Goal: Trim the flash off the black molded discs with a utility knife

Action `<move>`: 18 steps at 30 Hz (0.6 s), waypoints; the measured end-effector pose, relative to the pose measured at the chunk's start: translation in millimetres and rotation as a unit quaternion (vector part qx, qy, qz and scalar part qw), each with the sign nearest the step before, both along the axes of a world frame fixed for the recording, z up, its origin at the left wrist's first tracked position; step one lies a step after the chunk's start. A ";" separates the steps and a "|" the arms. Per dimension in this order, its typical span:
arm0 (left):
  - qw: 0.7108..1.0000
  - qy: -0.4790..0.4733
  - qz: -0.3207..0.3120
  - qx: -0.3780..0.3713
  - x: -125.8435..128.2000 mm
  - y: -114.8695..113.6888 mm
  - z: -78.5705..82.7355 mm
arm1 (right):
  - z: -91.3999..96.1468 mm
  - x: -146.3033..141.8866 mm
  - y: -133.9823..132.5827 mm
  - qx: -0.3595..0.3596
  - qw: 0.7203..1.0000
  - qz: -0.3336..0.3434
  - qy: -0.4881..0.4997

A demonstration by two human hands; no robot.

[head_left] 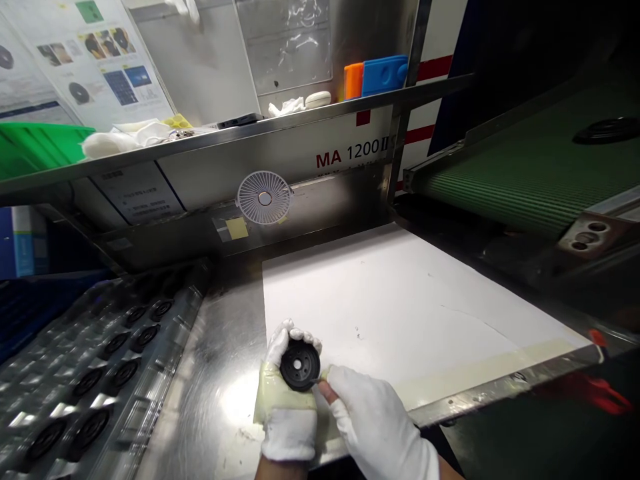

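gripping a black round disc in the gloved left hand, fingers curled around its far rim. gloved right hand pinched narrow on what looks like a thin tip, touching the disc's near right side. both hands sit at the near edge of a steel bench. white sheet lies open to the far right, its near lip just beside the right hand. ribbed metal tray of black discs runs along the left; green conveyor belt beyond the sheet, right; steel shelf far, overhead.
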State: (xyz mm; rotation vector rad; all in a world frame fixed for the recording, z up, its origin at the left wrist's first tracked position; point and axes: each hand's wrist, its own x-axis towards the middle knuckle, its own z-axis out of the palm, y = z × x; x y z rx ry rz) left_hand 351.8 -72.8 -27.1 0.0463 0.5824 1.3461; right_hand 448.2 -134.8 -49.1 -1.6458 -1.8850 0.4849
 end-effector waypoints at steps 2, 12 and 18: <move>1.000 -0.006 0.001 -0.008 -0.6 1.3 0.0 | 2.6 -0.6 -0.6 -0.022 0.999 0.027 0.020; 0.994 0.020 -0.090 0.055 -16.9 -14.9 0.7 | 14.3 25.3 5.9 -0.042 0.982 0.064 0.171; 0.984 0.051 -0.167 0.039 -25.0 -15.2 -1.8 | 31.2 55.3 12.0 -0.065 0.992 0.013 0.112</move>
